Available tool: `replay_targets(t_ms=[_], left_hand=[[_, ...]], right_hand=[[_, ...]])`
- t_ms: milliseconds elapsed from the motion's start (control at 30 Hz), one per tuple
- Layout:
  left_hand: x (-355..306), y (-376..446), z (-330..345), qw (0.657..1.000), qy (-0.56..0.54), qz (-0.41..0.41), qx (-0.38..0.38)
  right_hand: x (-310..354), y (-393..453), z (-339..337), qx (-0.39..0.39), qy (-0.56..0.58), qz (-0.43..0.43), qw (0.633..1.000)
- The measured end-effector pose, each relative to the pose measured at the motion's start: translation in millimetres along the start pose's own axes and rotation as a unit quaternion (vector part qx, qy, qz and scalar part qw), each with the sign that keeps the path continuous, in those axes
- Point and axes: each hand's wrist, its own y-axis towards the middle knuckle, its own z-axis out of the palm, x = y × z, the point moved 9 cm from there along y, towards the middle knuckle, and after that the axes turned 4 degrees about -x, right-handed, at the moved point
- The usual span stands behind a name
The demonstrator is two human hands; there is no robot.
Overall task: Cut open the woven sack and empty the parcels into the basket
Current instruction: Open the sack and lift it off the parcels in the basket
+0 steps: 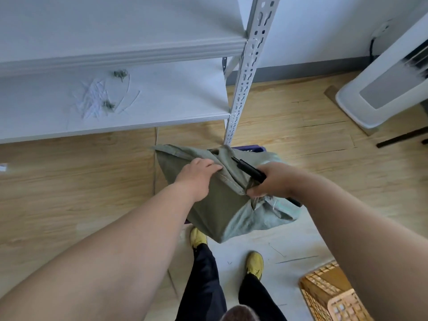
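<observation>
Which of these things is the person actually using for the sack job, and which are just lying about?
In use:
- green woven sack, gripped by the left hand
- black cutting tool, held by the right hand
- dark blue basket, mostly hidden under the sack

Lying about:
- cut ties and scraps on the shelf
- white appliance
- wicker mat

One green woven sack out in the middle. Two hands on show, left hand and right hand. One black tool at the sack's top. One blue basket, just an edge peeking out on the far side. Two yellow shoes near. One wicker basket near right. Two shelves far left. One white appliance far right.
</observation>
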Motion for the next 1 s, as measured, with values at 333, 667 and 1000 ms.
replay_targets(t_ms=[333, 667, 1000], left_hand=[[40.9, -4.6, 2.8, 0.972, -0.137, -0.179, -0.073], [39.3, -59.0, -92.0, 0.873, -0.247, -0.213, -0.364], [10.7, -91.2, -88.2, 0.844, -0.266, -0.218, -0.413]], right_hand=[[-28.4, -0.7, -34.5, -0.209, 0.121, 0.027, 0.97], [-15.8, -24.5, -47.5, -0.288, 0.13, -0.035, 0.948], [-34.6, -45.0, -75.8, -0.362, 0.164, -0.045, 0.916]])
